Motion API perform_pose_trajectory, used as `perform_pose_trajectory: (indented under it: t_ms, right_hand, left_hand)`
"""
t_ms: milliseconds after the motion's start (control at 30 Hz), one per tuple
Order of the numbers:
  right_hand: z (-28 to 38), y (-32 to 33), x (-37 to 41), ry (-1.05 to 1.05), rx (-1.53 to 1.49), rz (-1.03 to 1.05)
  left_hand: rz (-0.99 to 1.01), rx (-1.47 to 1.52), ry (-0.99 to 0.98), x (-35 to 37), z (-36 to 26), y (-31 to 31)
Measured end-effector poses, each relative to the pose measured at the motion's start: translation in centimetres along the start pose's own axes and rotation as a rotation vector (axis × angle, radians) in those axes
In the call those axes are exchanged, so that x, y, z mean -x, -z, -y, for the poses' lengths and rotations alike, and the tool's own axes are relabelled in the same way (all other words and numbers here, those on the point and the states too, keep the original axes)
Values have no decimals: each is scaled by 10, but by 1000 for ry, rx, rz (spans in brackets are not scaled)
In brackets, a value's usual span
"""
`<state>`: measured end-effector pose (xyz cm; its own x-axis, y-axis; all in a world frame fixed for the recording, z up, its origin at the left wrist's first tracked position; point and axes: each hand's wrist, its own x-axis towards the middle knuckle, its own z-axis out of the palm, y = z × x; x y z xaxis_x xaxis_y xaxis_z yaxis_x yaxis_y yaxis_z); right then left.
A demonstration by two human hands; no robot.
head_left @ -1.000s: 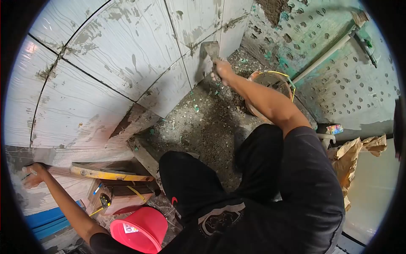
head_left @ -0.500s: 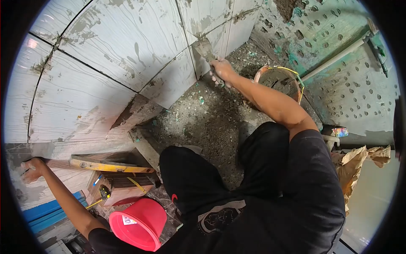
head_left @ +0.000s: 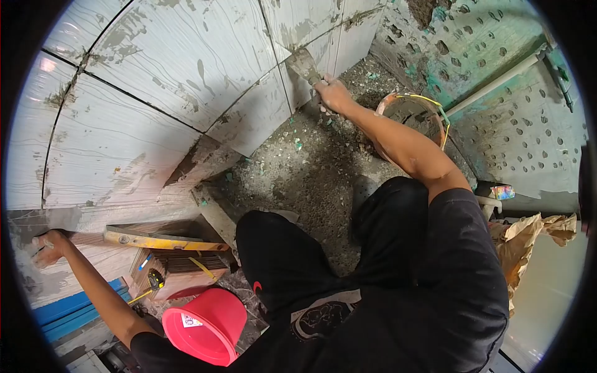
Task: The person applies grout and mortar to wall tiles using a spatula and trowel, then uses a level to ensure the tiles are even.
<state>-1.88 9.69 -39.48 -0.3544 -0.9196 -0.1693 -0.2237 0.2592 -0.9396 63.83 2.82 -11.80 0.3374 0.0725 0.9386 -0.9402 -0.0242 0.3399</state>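
Up in the corner, the right hand [head_left: 334,94] is closed tight around the handle of a trowel [head_left: 305,64]; its grey, mortar-crusted blade lies against the foot of the tiled wall [head_left: 186,62], close to a vertical joint and just above the rubble floor [head_left: 311,180]. Well apart, the left hand [head_left: 46,247] holds nothing; its fingers are spread, seemingly pressed flat on a smeared tile; a yellow level [head_left: 161,241] lies near it.

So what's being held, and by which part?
A trowel, gripped at its handle by the right hand, blade on the tiles. The left hand holds nothing, touching the wall.
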Motion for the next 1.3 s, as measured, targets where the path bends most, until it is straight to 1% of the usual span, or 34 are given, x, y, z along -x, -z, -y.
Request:
perform_pose_trajectory:
  t_ms: [67, 167, 267, 367, 433, 500, 600, 700, 733, 800, 867, 933, 1000, 1100, 1200, 1300]
  right_hand:
    - [15, -3, 16, -30, 0, -8]
    - [9, 1, 11, -263, -473, 230]
    - [6, -7, 13, -226, -455, 171]
    - [5, -11, 16, -47, -287, 3]
    - [-2, -13, 8, 85, -57, -99]
    - [-1, -11, 10, -5, -129, -30]
    - [11, -14, 20, -115, -156, -32]
    - [9, -10, 20, -118, -237, 14]
    - [9, -11, 20, -105, -211, 15]
    - [9, -11, 20, -79, -155, 17]
    - [-54, -21, -20, 488, 313, -312]
    - [-58, -21, -23, 513, 360, -361]
    - [0, -13, 17, -3, -15, -123]
    - [6, -12, 23, -46, -47, -37]
    - [10, -14, 27, -106, -184, 25]
    - [11, -11, 26, -154, -416, 121]
  left_hand:
    - [-2, 1, 5, 0, 1, 0]
    - [-8, 6, -13, -1, 2, -1]
    - [-11, 7, -37, -2, 4, -1]
    - [-18, 6, -40, -2, 4, -2]
    - [-31, -10, -45, -3, 10, -5]
    - [-37, -20, -52, -1, 10, -5]
    - [-36, -18, -39, 0, 5, -3]
    - [-20, 6, -24, 3, -13, 5]
    - [-12, 16, -23, 3, -17, 8]
    - [-24, -3, -38, 0, -1, 0]
    - [-32, -9, -40, 0, 3, -1]
    - [-36, -1, -31, 1, -6, 2]
    - [-30, 3, -45, 1, -4, 1]
    - [-29, 4, -60, 1, 0, -1]
    - [-23, -4, -42, 1, 3, -2]
    - [-10, 22, -26, 3, -9, 4]
